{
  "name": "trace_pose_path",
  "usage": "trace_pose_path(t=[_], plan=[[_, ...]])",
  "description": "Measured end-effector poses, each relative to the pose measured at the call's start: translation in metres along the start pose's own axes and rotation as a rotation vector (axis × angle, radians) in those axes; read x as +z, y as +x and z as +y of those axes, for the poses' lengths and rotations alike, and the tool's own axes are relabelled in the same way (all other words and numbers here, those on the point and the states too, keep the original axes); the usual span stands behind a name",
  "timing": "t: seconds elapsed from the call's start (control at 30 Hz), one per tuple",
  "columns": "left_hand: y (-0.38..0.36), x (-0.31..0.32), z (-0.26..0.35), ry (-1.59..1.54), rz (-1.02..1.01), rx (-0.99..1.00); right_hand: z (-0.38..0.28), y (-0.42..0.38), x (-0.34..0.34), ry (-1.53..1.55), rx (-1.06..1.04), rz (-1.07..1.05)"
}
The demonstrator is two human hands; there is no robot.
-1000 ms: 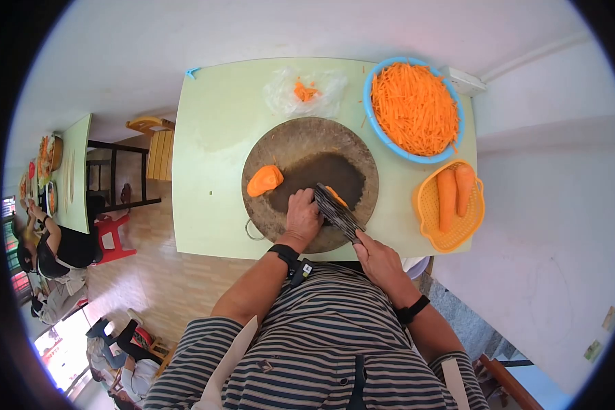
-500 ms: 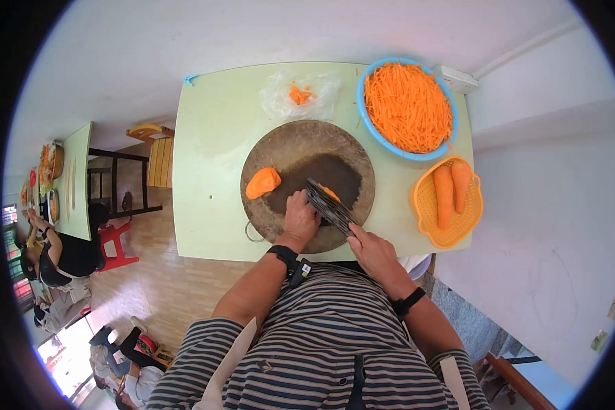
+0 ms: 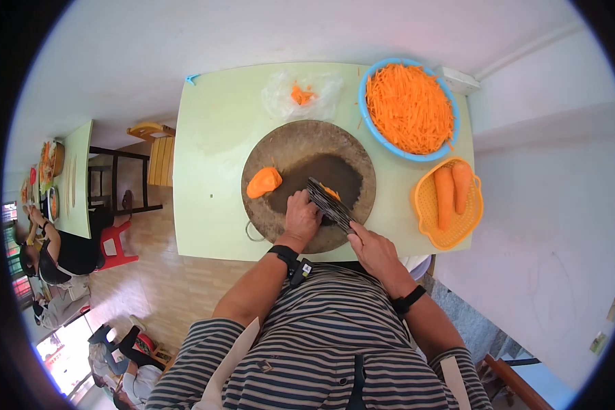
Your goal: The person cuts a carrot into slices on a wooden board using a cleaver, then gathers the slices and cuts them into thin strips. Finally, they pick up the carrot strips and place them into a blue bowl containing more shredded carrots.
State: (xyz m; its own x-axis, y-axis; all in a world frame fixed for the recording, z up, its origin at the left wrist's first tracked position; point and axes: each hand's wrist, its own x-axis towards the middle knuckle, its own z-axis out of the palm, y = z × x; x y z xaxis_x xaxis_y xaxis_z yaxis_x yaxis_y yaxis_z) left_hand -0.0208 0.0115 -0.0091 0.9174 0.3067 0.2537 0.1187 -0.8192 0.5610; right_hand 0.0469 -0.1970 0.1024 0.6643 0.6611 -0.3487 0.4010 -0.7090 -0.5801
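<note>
A round wooden chopping board [image 3: 280, 143] lies before me, its middle dark and wet. My right hand [image 3: 374, 254] is closed round the handle of a cleaver [image 3: 332, 203], whose broad blade mirrors striped cloth. Bits of cut carrot [image 3: 331, 193] show at the blade's far right side. My left hand [image 3: 302, 217] rests on the board with fingers bent and drawn together, right against the blade's left side. Whatever sits under those fingers is hidden. A thick carrot chunk [image 3: 264, 182] lies on the board's left part.
Behind the board, a clear plastic bag [image 3: 326, 92] bears carrot scraps [image 3: 301, 94]. A blue basin [image 3: 365, 123] heaped with carrot shreds [image 3: 410, 106] stands back right; nearer is a yellow basket [image 3: 427, 198] with two whole carrots [image 3: 444, 198]. Other people sit far left by another table [image 3: 80, 178].
Almost nothing differs. The cleaver blade has tilted very slightly between my hands, and the whole view has shifted by a hair. Both hands keep their places.
</note>
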Motion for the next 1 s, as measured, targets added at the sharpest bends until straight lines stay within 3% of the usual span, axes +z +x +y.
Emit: trace_pose_path(t=[0.4,0.47,0.53,0.73,1.0], plan=[[0.003,-0.003,0.003,-0.007,0.034,0.037,-0.011,0.004,-0.008,0.012,0.084,-0.071],[0.003,-0.002,0.002,-0.013,0.04,0.035,-0.002,0.005,0.001,0.074,-0.024,0.023],[0.003,-0.003,0.003,-0.018,0.049,0.021,-0.002,-0.003,-0.004,0.057,0.004,-0.013],[0.003,-0.006,0.004,0.032,-0.05,-0.023,-0.002,-0.007,-0.01,0.021,0.037,-0.044],[0.005,-0.004,0.007,-0.036,0.051,-0.009,0.004,-0.008,-0.002,0.077,-0.007,-0.029]])
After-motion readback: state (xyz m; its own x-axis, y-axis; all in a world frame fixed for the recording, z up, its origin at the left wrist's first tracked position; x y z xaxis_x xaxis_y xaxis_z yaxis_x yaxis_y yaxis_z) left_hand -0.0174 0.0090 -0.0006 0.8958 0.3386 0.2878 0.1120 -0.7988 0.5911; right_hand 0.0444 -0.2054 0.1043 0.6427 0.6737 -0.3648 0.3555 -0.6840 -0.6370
